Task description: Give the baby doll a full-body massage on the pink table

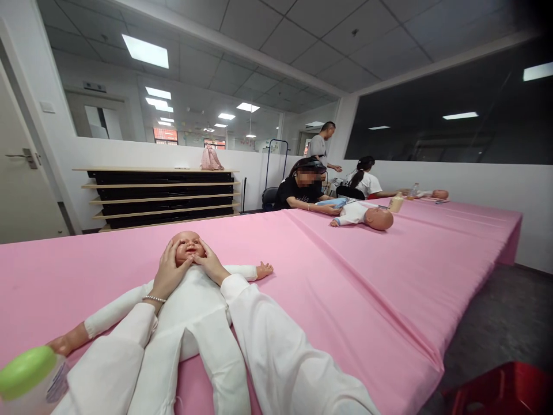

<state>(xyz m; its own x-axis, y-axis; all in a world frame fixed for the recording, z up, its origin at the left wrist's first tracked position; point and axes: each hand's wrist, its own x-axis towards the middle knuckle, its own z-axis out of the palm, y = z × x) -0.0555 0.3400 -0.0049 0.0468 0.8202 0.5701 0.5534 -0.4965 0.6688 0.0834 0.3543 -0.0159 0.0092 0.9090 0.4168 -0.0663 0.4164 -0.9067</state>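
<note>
A baby doll (pixel 190 305) in a white cloth suit lies on its back on the pink-covered table, head at the far end and legs toward me. My left hand (pixel 167 276) cups one side of the doll's face, thumb near the chin and fingers along the cheek and temple. On the other side, my right hand (pixel 211 264) cups the face in the same way. Both thumbs come close together below the doll's mouth. A bracelet circles my left wrist. The doll's arms stretch out to both sides.
A green-capped bottle (pixel 32 377) stands at the near left. Across the pink cloth (pixel 345 300), a person in black (pixel 298 190) handles another doll (pixel 378 219), with a cream bottle (pixel 395 203) beside it. A red stool (pixel 505 392) is at the lower right.
</note>
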